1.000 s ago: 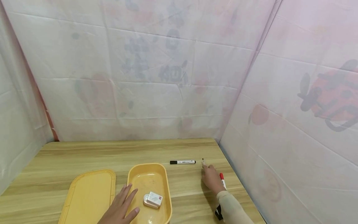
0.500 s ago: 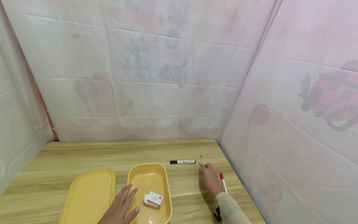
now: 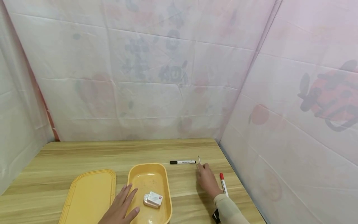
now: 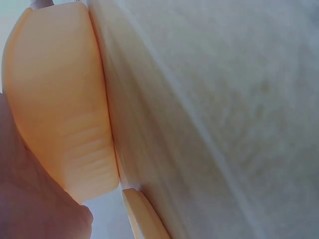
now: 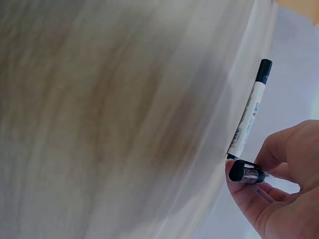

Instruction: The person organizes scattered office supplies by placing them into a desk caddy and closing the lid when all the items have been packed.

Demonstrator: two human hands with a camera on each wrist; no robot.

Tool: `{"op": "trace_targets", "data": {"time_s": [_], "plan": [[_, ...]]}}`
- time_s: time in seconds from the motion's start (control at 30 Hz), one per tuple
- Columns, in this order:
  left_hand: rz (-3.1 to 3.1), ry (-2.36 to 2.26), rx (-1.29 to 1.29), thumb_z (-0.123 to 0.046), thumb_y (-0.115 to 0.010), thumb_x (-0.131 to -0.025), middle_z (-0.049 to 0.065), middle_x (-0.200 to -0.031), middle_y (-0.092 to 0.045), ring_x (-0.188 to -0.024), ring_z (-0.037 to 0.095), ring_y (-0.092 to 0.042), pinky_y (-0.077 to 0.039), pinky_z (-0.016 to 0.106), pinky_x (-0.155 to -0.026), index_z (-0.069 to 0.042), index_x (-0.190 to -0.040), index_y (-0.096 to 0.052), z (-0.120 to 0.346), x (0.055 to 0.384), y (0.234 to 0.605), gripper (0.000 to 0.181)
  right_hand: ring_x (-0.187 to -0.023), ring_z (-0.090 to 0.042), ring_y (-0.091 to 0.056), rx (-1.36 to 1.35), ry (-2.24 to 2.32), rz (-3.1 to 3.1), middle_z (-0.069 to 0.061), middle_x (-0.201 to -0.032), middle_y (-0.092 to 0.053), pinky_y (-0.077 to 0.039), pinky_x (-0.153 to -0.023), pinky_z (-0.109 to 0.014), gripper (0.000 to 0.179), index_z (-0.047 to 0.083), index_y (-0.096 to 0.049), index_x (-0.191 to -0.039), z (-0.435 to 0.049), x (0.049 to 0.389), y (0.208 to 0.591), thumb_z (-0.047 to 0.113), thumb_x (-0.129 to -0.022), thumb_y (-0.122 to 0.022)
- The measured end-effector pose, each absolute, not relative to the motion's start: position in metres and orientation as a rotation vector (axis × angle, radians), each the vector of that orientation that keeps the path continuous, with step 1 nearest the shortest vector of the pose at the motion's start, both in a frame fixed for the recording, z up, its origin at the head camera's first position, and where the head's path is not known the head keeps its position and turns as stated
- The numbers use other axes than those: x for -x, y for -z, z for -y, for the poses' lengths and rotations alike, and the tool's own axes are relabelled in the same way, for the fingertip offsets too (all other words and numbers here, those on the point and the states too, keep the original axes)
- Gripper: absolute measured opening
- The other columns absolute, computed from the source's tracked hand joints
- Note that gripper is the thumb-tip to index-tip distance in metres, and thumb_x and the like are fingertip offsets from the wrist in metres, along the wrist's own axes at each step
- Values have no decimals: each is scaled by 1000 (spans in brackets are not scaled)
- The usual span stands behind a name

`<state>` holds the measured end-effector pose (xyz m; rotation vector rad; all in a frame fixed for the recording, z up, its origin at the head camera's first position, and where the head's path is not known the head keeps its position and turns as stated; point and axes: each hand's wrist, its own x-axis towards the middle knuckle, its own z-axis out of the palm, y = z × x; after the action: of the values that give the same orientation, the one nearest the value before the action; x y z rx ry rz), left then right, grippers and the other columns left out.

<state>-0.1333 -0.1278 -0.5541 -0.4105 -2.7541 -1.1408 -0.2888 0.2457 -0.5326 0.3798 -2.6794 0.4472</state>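
Observation:
My right hand (image 3: 208, 182) pinches a slim pen (image 3: 199, 160) between thumb and fingers, low over the table's right side. In the right wrist view the pen (image 5: 247, 173) shows a black end with a clip and a clear part. Beside it lies a white marker with a black cap (image 3: 183, 162). A yellow plastic box (image 3: 169, 193) stands in the middle, and the left hand (image 3: 120, 205) rests at its left rim with fingers spread. Inside the box, a small white carton (image 3: 154, 198) leans on a rounded pale case (image 3: 149, 204).
A yellow lid (image 3: 89, 196) lies flat on the table left of the box. To the right of my right hand lies a white marker with a red cap (image 3: 223, 185). Printed cloth (image 3: 156, 102) hangs around the wooden table (image 3: 126, 149).
My right hand has moved slightly left with the pen, bringing it nearer the black-capped marker. More of the red-capped marker shows. The left hand has stayed still.

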Motion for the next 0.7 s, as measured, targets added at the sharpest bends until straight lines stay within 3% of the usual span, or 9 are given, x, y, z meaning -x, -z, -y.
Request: {"op": "trace_targets", "data": {"time_s": [0.3,0.47,0.7], "plan": [[2810,1143,427,-45,-53,-96,10,-159,-15,-145,34,-9,-23,76,-94,-16,-151,-29,130,134,553,67,-72,-15,-55,-409,-461,2656,-15,-99,-55,-50,-61,-31,45,-3,-59,-124,-236,284,523,-1,-81,-72],[2826,1170,413,-46,-52,-96,8,-160,-14,-146,30,-5,-22,75,-96,-18,-152,-28,130,133,551,68,-75,-15,-56,-409,-447,2667,-16,-103,-56,-50,-63,-31,47,1,-59,-126,-225,281,513,0,-81,-72],[2843,1184,407,-47,-52,-96,8,-160,-12,-146,33,-6,-21,75,-97,-16,-152,-27,130,132,549,69,-72,-10,-53,-452,-468,2687,-16,-110,-56,-46,-57,-20,54,5,-56,-131,-205,273,497,-3,-79,-68]]}}
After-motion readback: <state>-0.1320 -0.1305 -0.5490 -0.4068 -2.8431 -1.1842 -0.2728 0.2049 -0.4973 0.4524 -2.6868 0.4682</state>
